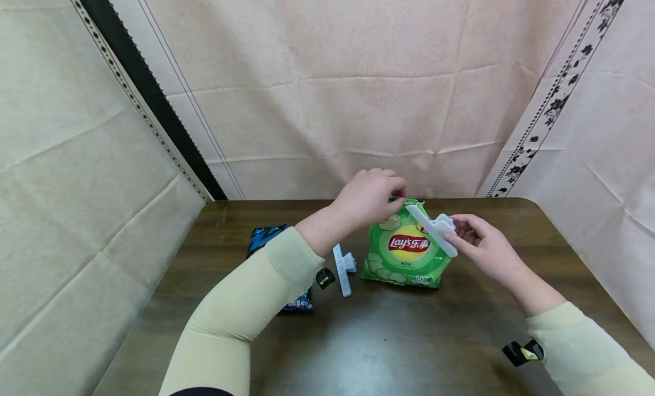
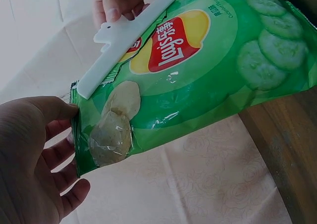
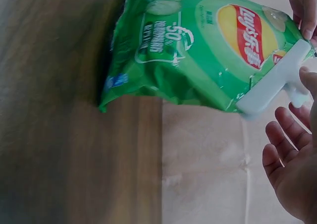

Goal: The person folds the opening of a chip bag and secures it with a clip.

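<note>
A pale cloth [image 1: 327, 111] hung beyond both hands, and the dark wooden counter [image 1: 399, 345] spread beneath them. Between the hands a green bag of Lay's cucumber-flavour chips [image 1: 404, 256] stood tilted, its lower end towards the person and apparently resting on the counter. To the left of the left hand [image 1: 369, 197], partly hidden behind the sleeve [image 1: 261, 291], lay a blue packet [image 1: 263, 236] whose label was unreadable. The left hand was narrowed to a pinch on the bag's top left corner; the right hand [image 1: 478, 242] held a white bag clip [image 1: 434, 231] between thumb and fingertips, its other fingers loosely bent, off the bag. The clip lay slantwise over the bag's top right corner, just left of the right hand, along a folded flap. A smaller-looking second clip [image 1: 341, 271] lay nearer the person than the left hand. Whether the held clip's bars had closed on the film could not be told. If they had caught only the outer layer, the slick, springy fold could have slipped free; the steep slant might have left part of the top edge unclamped. Had the left pinch slackened, the bag could have swung under the right hand's push.
</note>
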Motion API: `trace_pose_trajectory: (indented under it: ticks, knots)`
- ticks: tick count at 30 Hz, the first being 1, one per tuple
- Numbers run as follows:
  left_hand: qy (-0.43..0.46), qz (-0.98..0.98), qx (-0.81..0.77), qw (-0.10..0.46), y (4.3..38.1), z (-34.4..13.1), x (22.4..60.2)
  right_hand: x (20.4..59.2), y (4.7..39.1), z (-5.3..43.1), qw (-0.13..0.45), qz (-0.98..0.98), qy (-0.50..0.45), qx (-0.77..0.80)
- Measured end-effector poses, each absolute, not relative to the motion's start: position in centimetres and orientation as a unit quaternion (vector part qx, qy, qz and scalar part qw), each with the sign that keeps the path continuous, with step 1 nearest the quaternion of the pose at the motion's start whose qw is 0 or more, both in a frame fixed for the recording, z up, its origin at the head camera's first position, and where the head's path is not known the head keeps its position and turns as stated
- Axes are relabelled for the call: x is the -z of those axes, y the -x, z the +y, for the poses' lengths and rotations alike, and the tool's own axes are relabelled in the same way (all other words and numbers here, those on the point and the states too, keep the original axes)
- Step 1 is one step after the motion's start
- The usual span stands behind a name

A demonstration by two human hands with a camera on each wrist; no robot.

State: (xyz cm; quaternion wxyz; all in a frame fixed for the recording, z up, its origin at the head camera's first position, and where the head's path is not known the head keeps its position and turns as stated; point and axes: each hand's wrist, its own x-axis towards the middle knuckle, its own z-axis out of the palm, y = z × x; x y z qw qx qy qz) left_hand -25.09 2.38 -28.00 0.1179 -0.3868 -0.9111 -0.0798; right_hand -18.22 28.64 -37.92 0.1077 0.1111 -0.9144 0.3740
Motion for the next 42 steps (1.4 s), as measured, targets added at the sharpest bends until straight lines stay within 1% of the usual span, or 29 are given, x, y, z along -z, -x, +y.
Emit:
trace_pose_trajectory:
  ticks: [4, 13, 20, 24, 30, 42]
  knots:
    - [0.385, -0.912, 0.078, 0.121, 25.0, 2.4, 27.9, 39.0, 17.8, 29.3, 0.102, -0.916, -0.109, -0.373]
    - [0.380, -0.914, 0.081, 0.120, 24.9, 2.4, 27.9, 42.5, 16.9, 30.3, 0.054, -0.919, -0.117, -0.372]
    - [0.375, -0.916, 0.082, 0.115, 25.0, 2.4, 27.9, 44.8, 16.3, 30.1, 0.013, -0.929, -0.127, -0.347]
    - [0.373, -0.917, 0.082, 0.114, 25.0, 2.4, 27.9, 45.8, 16.4, 29.8, 0.002, -0.931, -0.140, -0.336]
    - [0.367, -0.921, 0.078, 0.109, 25.0, 2.5, 27.9, 46.7, 16.8, 29.4, -0.006, -0.941, -0.145, -0.306]
    - [0.355, -0.928, 0.068, 0.092, 25.5, 2.6, 27.9, 47.0, 17.4, 28.9, -0.038, -0.951, -0.139, -0.272]
